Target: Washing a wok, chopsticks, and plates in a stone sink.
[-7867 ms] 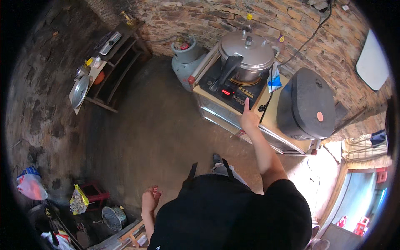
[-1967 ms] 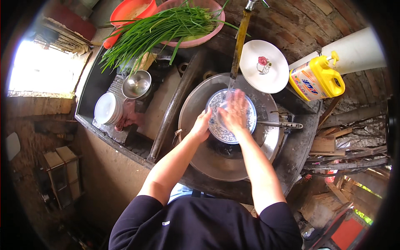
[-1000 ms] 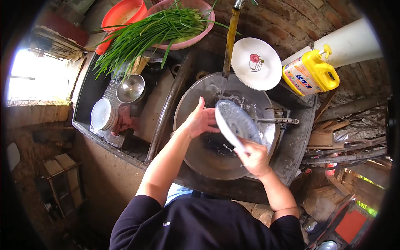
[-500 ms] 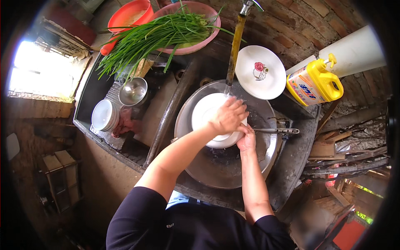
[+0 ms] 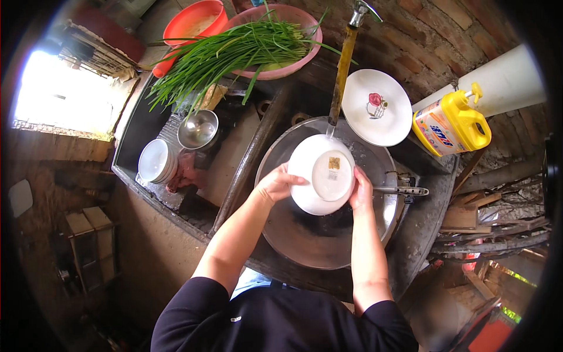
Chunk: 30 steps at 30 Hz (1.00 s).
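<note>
A white dish [image 5: 311,196] is held bottom side up under the tap [image 5: 345,70], its foot ring and a small brown label facing me. My left hand [image 5: 281,183] grips the dish's left rim, thumb over the outside. On the opposite side my right hand [image 5: 361,189] holds the right edge, fingers curled round it. Water runs from the tap onto the dish's far edge. Beneath it lies a wide metal basin [image 5: 305,249], and a metal handle [image 5: 402,190] reaches over the basin's right rim.
Behind the basin stands a white plate [image 5: 358,117] with a rose print, beside a yellow pump bottle [image 5: 448,126]. Green leafy stalks [image 5: 234,50] lie across a pink basin [image 5: 311,44] near a red dipper [image 5: 187,23]. Stacked bowls [image 5: 153,161] and a metal bowl [image 5: 198,129] sit left.
The dish has been turned over so its underside shows. My left hand has moved from the dish's surface to its left rim; the right hand still holds the right side.
</note>
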### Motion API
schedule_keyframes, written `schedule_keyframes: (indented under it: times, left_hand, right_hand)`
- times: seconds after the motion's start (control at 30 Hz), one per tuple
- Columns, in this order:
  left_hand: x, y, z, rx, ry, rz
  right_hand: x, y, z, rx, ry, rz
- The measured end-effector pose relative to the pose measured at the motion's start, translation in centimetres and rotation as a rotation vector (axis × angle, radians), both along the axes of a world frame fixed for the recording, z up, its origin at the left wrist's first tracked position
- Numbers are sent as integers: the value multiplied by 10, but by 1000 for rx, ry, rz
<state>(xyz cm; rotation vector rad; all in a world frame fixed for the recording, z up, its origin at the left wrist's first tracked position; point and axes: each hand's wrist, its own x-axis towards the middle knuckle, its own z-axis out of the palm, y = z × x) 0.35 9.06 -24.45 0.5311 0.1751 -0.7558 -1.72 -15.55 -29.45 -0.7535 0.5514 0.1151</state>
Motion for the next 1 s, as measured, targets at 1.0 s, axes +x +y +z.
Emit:
schedule_keyframes:
  times: [1.0]
  left_hand:
    - [-1,-9,2,24,-13,-18]
  right_hand:
    - [69,58,60,-1451,-40,474]
